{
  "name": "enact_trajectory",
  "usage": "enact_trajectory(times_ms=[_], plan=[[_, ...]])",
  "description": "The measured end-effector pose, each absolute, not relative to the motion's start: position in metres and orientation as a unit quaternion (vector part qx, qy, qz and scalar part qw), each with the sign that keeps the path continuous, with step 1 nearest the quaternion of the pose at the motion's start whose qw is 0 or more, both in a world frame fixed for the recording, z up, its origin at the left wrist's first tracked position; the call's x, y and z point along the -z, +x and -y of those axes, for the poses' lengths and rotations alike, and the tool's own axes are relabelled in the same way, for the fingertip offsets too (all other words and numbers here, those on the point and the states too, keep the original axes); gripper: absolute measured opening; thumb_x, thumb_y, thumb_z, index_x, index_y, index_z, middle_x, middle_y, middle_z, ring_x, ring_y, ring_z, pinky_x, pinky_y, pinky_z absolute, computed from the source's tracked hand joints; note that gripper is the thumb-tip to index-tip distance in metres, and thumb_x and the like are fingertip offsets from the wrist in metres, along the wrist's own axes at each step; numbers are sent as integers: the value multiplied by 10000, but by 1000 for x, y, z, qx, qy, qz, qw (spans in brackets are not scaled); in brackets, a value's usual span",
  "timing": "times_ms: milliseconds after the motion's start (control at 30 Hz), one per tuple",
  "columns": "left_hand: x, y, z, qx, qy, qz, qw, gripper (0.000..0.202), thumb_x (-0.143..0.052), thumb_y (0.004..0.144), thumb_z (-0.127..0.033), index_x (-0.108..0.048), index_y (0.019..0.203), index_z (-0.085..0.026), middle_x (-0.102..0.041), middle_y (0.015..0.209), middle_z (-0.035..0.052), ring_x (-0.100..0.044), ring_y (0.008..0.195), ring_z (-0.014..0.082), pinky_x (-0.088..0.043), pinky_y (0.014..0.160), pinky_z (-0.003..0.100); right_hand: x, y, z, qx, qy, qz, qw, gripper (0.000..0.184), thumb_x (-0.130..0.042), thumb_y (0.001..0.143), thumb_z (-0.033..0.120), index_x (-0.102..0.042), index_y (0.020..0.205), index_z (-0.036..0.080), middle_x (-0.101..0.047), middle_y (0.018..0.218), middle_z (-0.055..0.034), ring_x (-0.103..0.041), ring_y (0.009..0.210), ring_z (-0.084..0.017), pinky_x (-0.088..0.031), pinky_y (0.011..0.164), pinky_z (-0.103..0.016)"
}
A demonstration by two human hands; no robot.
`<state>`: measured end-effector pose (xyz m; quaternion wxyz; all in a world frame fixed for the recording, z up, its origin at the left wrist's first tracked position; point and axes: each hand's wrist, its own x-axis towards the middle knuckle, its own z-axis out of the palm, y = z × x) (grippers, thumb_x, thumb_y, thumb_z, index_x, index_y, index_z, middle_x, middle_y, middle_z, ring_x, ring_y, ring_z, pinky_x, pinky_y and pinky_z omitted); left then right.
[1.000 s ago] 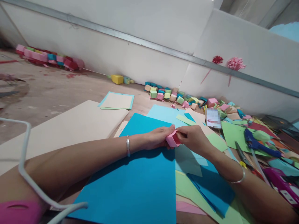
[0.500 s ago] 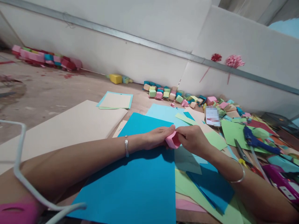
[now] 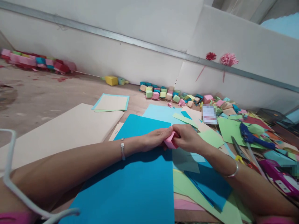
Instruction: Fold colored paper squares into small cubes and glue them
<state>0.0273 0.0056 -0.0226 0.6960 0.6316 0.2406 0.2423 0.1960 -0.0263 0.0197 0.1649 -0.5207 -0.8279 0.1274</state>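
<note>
Both of my hands meet over a large blue paper sheet (image 3: 140, 180) and grip one small pink folded paper box (image 3: 170, 140). My left hand (image 3: 155, 137) pinches the box from the left, thumb on top. From the right, my right hand (image 3: 189, 137) closes its fingers round the box's other side. A silver bangle sits on each wrist. Part of the box is hidden between the fingers.
Several coloured paper boxes (image 3: 173, 95) line the wall. Green, blue and pink sheets (image 3: 210, 186) lie under my right arm. Scissors (image 3: 238, 151), a blue glue gun (image 3: 254, 138) and a magenta tool (image 3: 277, 179) lie at right. A beige sheet (image 3: 65, 130) lies left.
The camera has shifted slightly, sliding the scene left. My hands still hold the pink box, the fingers working it a little closer together.
</note>
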Motion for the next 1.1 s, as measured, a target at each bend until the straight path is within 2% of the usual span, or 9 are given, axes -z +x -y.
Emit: enact_trajectory(times_ms=[167,300,400,467,667,833,967,1100], plan=[[21,30,-5,-253,584,-247,731,595,-522,779,-735,-576,741,-144,-552,641,7,-472,538,99,-376,512,230,-21,196,25,-125,-515,833,159,94,-492,722,114,-498,673,194,-612,663,2,-508,599,-123,-280,551,-234],[26,31,-9,-249,536,-261,764,624,-523,782,-734,-621,839,-121,-603,723,45,-511,575,108,-391,534,231,-30,199,29,-86,-538,835,78,114,-505,810,179,-532,702,204,-607,647,-2,-500,592,-134,-235,531,-246],[29,31,-11,-259,519,-264,771,625,-517,787,-734,-613,824,-118,-594,689,37,-497,543,98,-384,518,225,-34,201,33,-22,-550,834,38,200,-438,916,262,-542,756,204,-608,650,-23,-477,566,-144,-195,524,-267],[28,31,-11,-259,524,-270,765,627,-506,787,-742,-599,773,-122,-574,629,23,-484,510,94,-377,497,224,-33,201,33,2,-533,845,41,260,-375,955,258,-531,757,197,-601,653,-30,-459,550,-138,-193,530,-270],[23,30,-10,-234,513,-276,778,635,-507,777,-751,-583,685,-127,-561,571,19,-495,481,100,-397,486,234,-19,199,28,-1,-511,853,104,273,-386,919,175,-516,679,174,-545,569,-23,-408,500,-121,-205,539,-265],[23,31,-13,-225,478,-280,801,637,-537,764,-742,-615,744,-110,-592,611,35,-528,507,108,-404,493,229,-17,198,25,-25,-533,839,109,287,-396,930,192,-554,692,165,-602,609,-46,-469,527,-129,-225,551,-264],[22,29,-14,-223,479,-263,807,664,-531,747,-764,-612,736,-105,-576,598,28,-506,495,96,-379,475,216,-21,199,23,-53,-554,823,119,209,-461,900,205,-590,738,179,-622,611,-24,-505,540,-131,-233,547,-253],[20,30,-14,-216,505,-270,791,678,-513,758,-764,-626,741,-96,-595,619,44,-520,500,101,-385,483,222,-21,199,21,-104,-559,815,107,188,-474,852,170,-539,676,188,-606,595,-13,-489,530,-125,-216,536,-254]])
